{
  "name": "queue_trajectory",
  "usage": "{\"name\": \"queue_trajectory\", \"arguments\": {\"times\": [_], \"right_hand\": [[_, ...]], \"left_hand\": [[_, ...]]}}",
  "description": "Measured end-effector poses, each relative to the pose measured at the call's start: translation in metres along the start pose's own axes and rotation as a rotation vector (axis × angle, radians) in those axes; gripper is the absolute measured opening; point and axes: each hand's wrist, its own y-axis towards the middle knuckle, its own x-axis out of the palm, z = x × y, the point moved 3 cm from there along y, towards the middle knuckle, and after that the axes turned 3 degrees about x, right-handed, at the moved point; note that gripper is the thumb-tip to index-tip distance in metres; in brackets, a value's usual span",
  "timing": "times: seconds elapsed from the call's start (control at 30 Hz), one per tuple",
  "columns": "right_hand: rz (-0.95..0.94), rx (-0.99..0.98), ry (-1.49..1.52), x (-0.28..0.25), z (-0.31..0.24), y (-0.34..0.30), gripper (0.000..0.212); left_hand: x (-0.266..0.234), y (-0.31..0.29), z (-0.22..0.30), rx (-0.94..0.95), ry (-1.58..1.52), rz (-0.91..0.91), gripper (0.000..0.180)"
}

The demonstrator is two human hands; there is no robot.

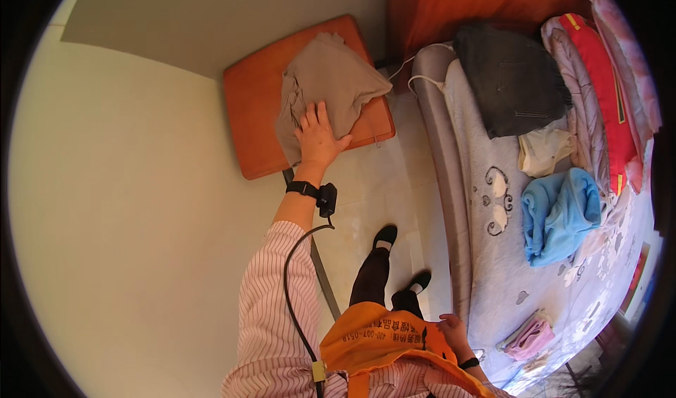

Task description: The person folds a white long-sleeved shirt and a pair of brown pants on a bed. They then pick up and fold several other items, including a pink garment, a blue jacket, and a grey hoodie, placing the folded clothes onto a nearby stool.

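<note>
A left hand (319,139), palm down with the fingers fanned and the thumb set out to the right, rests on a crumpled taupe cloth of thin, matte fabric (327,71) laid over a reddish-brown wooden cabinet top (250,106), in the view I follow remotely through the head camera. I see no fold pinched between the fingers; the hand appears to press on the fabric rather than grip it.

The cloth lies mostly ahead of the fingertips, away from the body, with one edge running down the left side of the wrist and a pointed corner reaching right, just past the cabinet's edge. I judge its longer spread to run roughly in line with the forearm, though the creases leave no clean axis.

The left hand is plainly the nearer one, already touching. The right hand (454,332), fingers partly curled, hangs low beside an orange apron with dark lettering (377,331), well apart from the cloth; I cannot tell whether it holds anything. To the right, across a pale floor gap, a bed with a patterned grey blanket (486,271) bears a rumpled light-blue garment (556,218) and dark grey trousers (517,81).
</note>
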Motion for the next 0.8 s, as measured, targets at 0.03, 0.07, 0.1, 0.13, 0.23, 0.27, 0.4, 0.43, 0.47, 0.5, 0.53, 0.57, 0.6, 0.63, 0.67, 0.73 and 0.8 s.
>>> {"name": "queue_trajectory", "arguments": {"times": [0.03, 0.07, 0.1, 0.13, 0.23, 0.27, 0.4, 0.43, 0.47, 0.5, 0.53, 0.57, 0.6, 0.63, 0.67, 0.73, 0.8], "right_hand": [[0.012, -0.008, 0.0, 0.0, 0.004, -0.001, 0.024], [0.014, -0.015, -0.004, 0.002, 0.005, -0.004, 0.024], [0.017, -0.011, -0.017, 0.006, 0.006, -0.007, 0.024], [0.018, -0.018, -0.034, 0.007, 0.003, -0.005, 0.025], [0.07, -0.098, -0.073, 0.006, -0.012, -0.018, 0.025], [0.081, -0.142, -0.089, 0.006, -0.02, -0.022, 0.024], [0.131, -0.305, -0.062, 0.004, -0.075, -0.038, 0.023], [0.178, -0.306, -0.022, -0.003, -0.103, -0.052, 0.026], [0.148, -0.344, 0.163, -0.006, -0.113, -0.056, 0.026], [0.111, -0.366, 0.19, -0.009, -0.13, -0.058, 0.029], [0.062, -0.367, 0.284, -0.015, -0.152, -0.067, 0.035], [0.021, -0.369, 0.377, -0.02, -0.178, -0.081, 0.041], [-0.027, -0.395, 0.493, -0.025, -0.2, -0.096, 0.047], [-0.068, -0.423, 0.608, -0.029, -0.214, -0.11, 0.053], [-0.165, -0.459, 0.749, -0.033, -0.219, -0.12, 0.054], [-0.362, -0.565, 1.01, -0.05, -0.223, -0.142, 0.057], [-0.362, -0.562, 1.24, -0.067, -0.208, -0.164, 0.053]], "left_hand": [[0.002, 0.007, 0.0, 0.018, -0.029, 0.007, 0.071], [0.004, 0.01, -0.007, 0.028, -0.05, 0.011, 0.068], [0.004, 0.011, -0.018, 0.014, -0.075, -0.005, 0.067], [0.005, 0.015, -0.034, -0.005, -0.099, -0.012, 0.066], [-0.025, 0.024, -0.033, -0.113, -0.406, -0.04, 0.057], [-0.037, 0.018, -0.032, -0.167, -0.533, -0.05, 0.053], [-0.084, -0.054, 0.003, -0.439, -1.802, -0.008, 0.041], [-0.115, -0.078, 0.023, -0.019, -1.34, 0.0, 0.037], [-0.144, -0.108, 0.039, 0.366, -0.851, 0.037, 0.033], [-0.144, -0.134, 0.037, -0.021, -1.452, -0.125, 0.032], [-0.139, -0.167, 0.044, -0.486, -1.999, -0.323, 0.03], [-0.144, -0.197, 0.043, -0.159, -1.629, -0.274, 0.033], [-0.152, -0.213, 0.058, -0.098, -1.597, -0.296, 0.035], [-0.158, -0.228, 0.075, -0.033, -1.57, -0.322, 0.038], [-0.175, -0.245, 0.108, -0.248, -1.869, -0.451, 0.041], [-0.188, -0.27, 0.158, -0.417, -2.176, -0.71, 0.048], [-0.196, -0.293, 0.197, -0.304, -2.185, -0.972, 0.057]]}}
